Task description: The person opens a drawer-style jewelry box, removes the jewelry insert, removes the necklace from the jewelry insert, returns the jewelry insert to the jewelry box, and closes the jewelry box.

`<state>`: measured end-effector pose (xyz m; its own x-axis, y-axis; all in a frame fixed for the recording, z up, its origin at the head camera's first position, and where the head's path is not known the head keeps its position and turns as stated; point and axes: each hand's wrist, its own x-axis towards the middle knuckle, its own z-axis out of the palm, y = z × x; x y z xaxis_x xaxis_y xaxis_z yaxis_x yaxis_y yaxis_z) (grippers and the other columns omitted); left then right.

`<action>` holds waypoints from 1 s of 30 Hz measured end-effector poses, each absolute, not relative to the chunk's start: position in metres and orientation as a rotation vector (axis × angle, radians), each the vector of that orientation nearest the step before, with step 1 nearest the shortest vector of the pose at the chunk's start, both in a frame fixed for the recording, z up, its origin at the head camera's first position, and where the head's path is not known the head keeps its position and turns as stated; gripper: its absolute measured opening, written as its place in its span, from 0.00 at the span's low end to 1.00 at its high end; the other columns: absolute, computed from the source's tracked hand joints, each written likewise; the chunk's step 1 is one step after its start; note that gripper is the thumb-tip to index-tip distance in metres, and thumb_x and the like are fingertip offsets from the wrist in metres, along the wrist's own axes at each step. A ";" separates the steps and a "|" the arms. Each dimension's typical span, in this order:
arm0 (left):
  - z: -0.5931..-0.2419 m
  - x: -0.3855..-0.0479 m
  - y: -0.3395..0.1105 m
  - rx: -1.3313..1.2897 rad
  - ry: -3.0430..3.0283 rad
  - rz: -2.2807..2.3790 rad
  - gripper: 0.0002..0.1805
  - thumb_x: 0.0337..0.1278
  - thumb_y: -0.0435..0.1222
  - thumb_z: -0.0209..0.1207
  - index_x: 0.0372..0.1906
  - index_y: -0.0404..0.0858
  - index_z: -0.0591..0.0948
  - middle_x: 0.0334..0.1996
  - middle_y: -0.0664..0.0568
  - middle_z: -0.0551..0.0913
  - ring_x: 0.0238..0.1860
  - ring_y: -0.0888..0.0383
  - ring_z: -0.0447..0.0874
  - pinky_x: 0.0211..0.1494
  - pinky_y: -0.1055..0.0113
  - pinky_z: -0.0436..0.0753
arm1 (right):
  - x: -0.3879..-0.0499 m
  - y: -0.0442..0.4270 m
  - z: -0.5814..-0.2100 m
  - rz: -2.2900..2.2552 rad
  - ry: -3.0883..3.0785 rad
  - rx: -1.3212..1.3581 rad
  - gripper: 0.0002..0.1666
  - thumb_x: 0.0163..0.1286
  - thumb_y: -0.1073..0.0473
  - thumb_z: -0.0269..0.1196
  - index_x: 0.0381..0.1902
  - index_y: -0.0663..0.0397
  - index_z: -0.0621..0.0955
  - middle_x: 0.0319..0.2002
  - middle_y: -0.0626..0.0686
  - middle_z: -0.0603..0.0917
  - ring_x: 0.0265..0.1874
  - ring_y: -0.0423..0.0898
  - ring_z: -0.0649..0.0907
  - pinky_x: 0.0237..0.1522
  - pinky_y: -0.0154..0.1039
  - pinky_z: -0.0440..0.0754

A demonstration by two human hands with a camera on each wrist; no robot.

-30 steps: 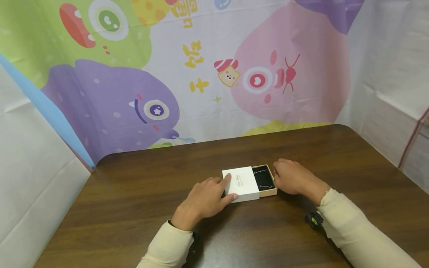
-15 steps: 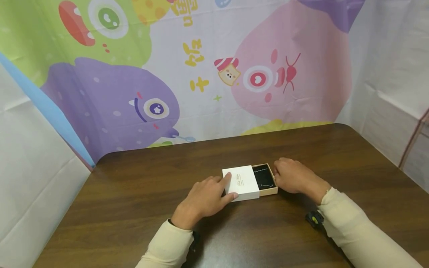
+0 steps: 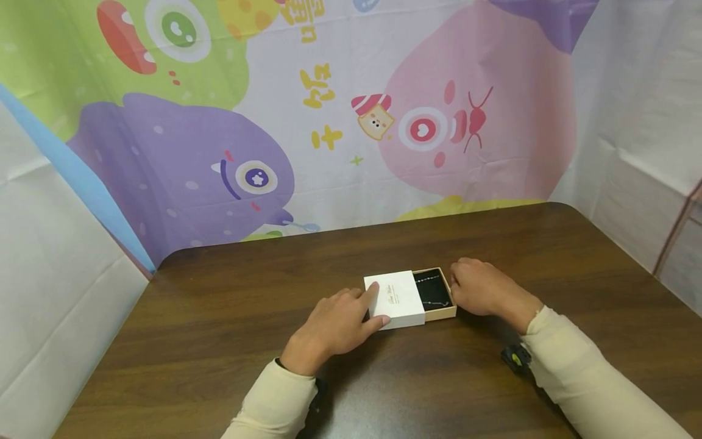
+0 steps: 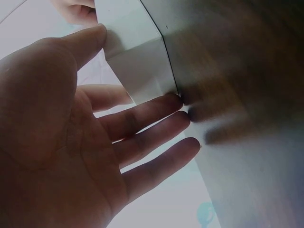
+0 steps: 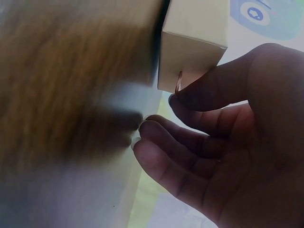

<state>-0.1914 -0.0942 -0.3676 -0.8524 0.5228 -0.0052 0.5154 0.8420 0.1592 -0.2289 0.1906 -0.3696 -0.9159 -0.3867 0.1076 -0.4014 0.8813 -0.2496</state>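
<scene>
A white jewelry box sleeve (image 3: 399,299) with small printed lettering lies on the table. Partly out of its right end is a tan-edged drawer (image 3: 440,313); on its black lining (image 3: 431,291) lie thin silver chain strands (image 3: 434,303), partly hidden by the sleeve. My left hand (image 3: 336,323) rests against the sleeve's left end, index finger on top and thumb on the near edge, fingers fairly straight. My right hand (image 3: 478,286) is at the drawer's right end. In the right wrist view its thumb and index finger pinch a small pull loop (image 5: 179,81) on the end wall.
The brown wood-grain table (image 3: 247,305) extends around the box. Behind it hangs a cloth backdrop (image 3: 340,183) with cartoon monsters. White panels stand at the left and right. Dark straps with devices (image 3: 517,358) sit at both wrists.
My right hand has moved slightly right, and the drawer has slid a little farther out of the sleeve with it. The left hand and sleeve have stayed nearly still.
</scene>
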 end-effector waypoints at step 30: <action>-0.369 -0.192 -0.095 0.834 2.945 0.270 0.39 0.71 0.58 0.52 0.78 0.44 0.62 0.59 0.43 0.79 0.58 0.49 0.78 0.58 0.51 0.77 | -0.229 0.194 -0.368 0.435 -3.024 0.625 0.07 0.60 0.68 0.54 0.24 0.54 0.75 0.26 0.50 0.73 0.26 0.48 0.73 0.30 0.46 0.74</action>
